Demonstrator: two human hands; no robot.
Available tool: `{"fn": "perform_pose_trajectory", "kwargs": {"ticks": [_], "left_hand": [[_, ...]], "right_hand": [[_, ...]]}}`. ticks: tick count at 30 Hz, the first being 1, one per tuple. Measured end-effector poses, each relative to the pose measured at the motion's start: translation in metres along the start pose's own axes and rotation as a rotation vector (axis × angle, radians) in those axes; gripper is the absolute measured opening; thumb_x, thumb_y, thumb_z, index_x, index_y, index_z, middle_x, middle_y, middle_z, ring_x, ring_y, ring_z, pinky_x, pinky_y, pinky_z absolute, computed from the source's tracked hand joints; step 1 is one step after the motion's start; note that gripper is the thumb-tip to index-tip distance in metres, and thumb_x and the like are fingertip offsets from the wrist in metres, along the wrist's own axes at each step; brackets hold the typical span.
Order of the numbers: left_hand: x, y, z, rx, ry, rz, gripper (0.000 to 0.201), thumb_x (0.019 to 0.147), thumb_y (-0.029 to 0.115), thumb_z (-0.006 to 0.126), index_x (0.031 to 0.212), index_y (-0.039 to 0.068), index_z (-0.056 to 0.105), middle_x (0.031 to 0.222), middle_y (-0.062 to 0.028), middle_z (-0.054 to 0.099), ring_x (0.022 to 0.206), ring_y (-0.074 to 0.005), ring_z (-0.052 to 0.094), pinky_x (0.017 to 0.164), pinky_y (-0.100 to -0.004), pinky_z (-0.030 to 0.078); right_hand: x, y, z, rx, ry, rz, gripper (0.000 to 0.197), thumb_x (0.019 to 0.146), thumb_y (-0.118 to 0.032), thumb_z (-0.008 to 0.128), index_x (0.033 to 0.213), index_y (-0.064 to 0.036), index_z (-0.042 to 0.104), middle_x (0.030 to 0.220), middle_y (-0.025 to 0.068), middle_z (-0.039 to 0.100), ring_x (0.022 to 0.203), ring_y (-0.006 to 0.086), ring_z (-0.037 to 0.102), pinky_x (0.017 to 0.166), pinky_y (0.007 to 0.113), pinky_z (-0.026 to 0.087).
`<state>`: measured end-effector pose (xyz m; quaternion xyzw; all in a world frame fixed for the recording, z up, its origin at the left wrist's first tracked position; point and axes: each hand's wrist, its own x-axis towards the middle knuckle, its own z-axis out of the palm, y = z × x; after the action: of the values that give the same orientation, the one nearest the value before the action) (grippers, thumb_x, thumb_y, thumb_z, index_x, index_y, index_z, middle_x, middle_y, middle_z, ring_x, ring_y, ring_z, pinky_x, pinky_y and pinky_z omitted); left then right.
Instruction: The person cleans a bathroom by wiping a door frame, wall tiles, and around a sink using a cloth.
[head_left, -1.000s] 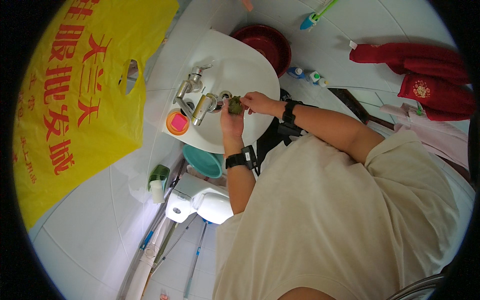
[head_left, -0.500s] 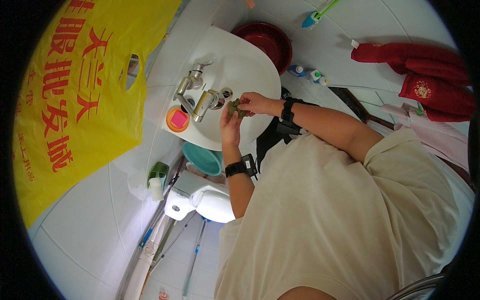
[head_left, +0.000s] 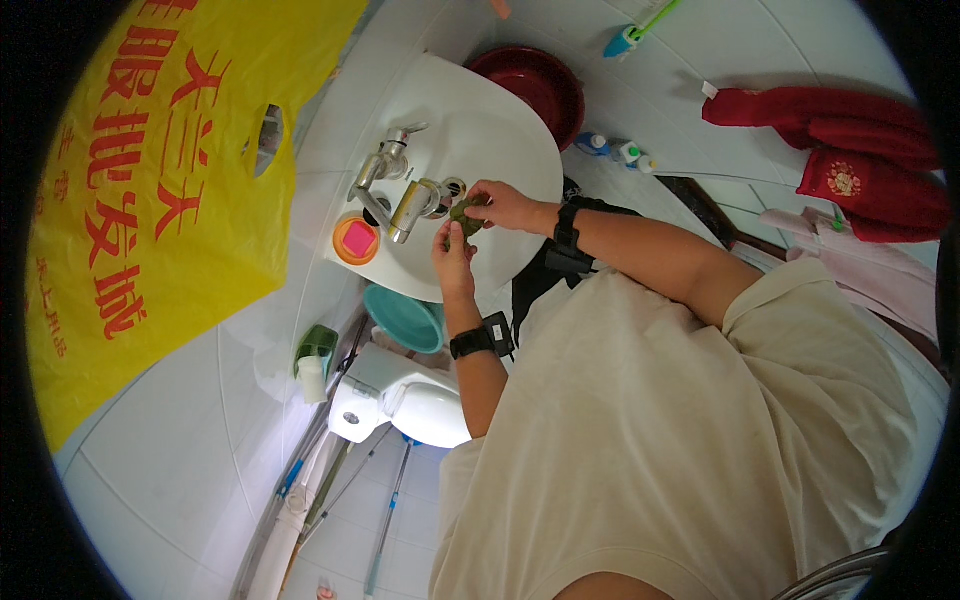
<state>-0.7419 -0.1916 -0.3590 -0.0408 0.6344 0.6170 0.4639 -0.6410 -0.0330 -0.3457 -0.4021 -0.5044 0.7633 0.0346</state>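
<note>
Over the near part of the white sink (head_left: pixel 505 130), both hands hold a small olive-green lump (head_left: pixel 467 216); its kind is too small to make out. My left hand (head_left: pixel 453 262) pinches its lower side, fingers closed around it. From the right, my right hand (head_left: pixel 505 207) grips its upper edge between thumb and fingers. The fingers hide part of the lump. It is close beside the thick metal faucet spout (head_left: pixel 412 212), near the drain (head_left: pixel 455 188). No running water can be seen.
An orange round dish (head_left: pixel 345 248) with a pink block sits on the sink's left corner. Below are a teal basin (head_left: pixel 405 318) and a white toilet (head_left: pixel 425 412). A yellow plastic bag (head_left: pixel 230 230) hangs at left. A dark red basin (head_left: pixel 548 95) stands behind the sink.
Both hands have shifted slightly left with the green lump. It looks rounder and more compact than before. The yellow bag has moved a little.
</note>
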Motion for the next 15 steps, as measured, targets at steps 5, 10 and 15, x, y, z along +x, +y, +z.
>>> {"fn": "perform_pose_trajectory", "kwargs": {"ticks": [5,10,15], "left_hand": [[0.004,-0.004,-0.002,-0.031,0.047,0.238,0.037,0.088,0.005,0.075,0.122,0.000,0.061,0.113,-0.0071,0.066,0.100,-0.0153,0.063,0.089,-0.0296,0.052],[-0.009,0.002,0.004,-0.090,-0.092,0.279,0.030,0.090,0.004,0.073,0.118,0.001,0.063,0.114,-0.0076,0.066,0.103,-0.0163,0.063,0.093,-0.0293,0.051],[-0.003,0.010,-0.007,-0.192,-0.005,0.168,0.015,0.093,0.010,0.072,0.104,0.003,0.065,0.104,-0.0043,0.065,0.095,-0.0140,0.062,0.087,-0.0271,0.051]], "right_hand": [[0.006,0.001,0.004,-0.010,0.104,-0.106,0.037,0.085,0.004,0.063,0.120,-0.0039,0.056,0.108,0.0066,0.056,0.104,0.0201,0.060,0.084,0.033,0.054],[-0.001,-0.003,0.014,0.459,-0.036,0.205,0.045,0.086,-0.002,0.068,0.129,-0.0042,0.054,0.116,0.0080,0.060,0.103,0.0179,0.060,0.085,0.032,0.053],[0.018,0.011,0.000,0.260,-0.006,0.105,0.040,0.087,-0.003,0.070,0.123,0.0017,0.053,0.110,0.0125,0.062,0.094,0.0214,0.065,0.079,0.033,0.057]]}}
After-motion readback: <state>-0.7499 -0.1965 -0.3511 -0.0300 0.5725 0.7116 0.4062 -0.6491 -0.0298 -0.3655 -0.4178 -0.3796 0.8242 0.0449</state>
